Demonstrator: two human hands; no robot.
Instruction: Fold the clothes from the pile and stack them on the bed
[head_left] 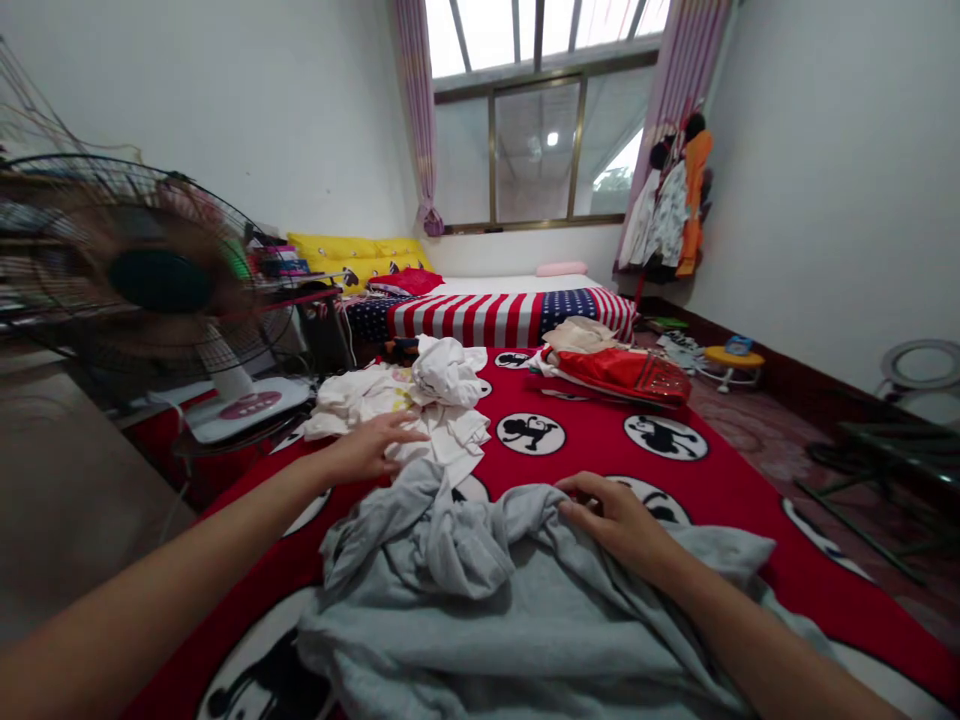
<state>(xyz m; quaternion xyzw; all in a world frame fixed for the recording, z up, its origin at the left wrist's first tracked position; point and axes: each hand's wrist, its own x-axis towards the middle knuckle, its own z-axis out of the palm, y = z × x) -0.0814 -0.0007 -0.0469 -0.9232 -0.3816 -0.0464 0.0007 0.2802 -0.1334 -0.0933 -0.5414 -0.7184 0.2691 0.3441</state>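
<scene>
A crumpled grey garment (480, 640) lies across the near part of the bed, with a twisted bunch of cloth along its far edge. My right hand (619, 520) has its thumb and fingers closed on the garment's bunched upper edge. Over the border between the grey cloth and a pile of white clothes (450, 375), my left hand (367, 447) reaches out with fingers spread. Nothing shows in its grasp; whether its fingertips touch the white cloth I cannot tell.
Red bedding (585, 470) with round monkey prints covers the bed. Red and beige clothes (615, 365) lie at its far right. A running fan (161, 280) stands to the left, a yellow stool (731, 358) on the floor at right. Behind is another bed (480, 318).
</scene>
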